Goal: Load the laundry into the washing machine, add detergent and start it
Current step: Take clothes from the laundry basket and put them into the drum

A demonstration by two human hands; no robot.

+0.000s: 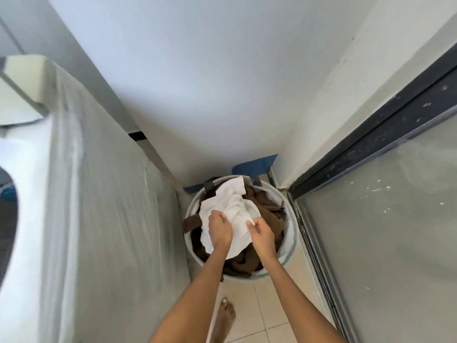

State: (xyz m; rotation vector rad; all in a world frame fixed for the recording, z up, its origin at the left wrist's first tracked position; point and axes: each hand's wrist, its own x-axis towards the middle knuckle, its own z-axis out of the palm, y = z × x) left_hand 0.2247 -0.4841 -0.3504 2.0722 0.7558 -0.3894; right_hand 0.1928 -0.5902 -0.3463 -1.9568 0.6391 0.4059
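In the head view, low in the middle of the frame, the left hand [220, 229] and right hand [262, 232] are each pinched on a white cloth [235, 206] lying atop brown laundry [267, 211] in the round basket [291, 248]. The cloth looks light, soft and crumpled, so bunched handfuls near its middle should lift it without trailing. The washing machine [74, 194], film-wrapped, fills the left of the frame.

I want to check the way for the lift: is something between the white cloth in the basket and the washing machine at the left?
Nothing visible blocks it. The white cloth lies on top of the brown laundry, both hands grip it, and the washing machine stands directly beside the basket. Its opening is mostly out of view.
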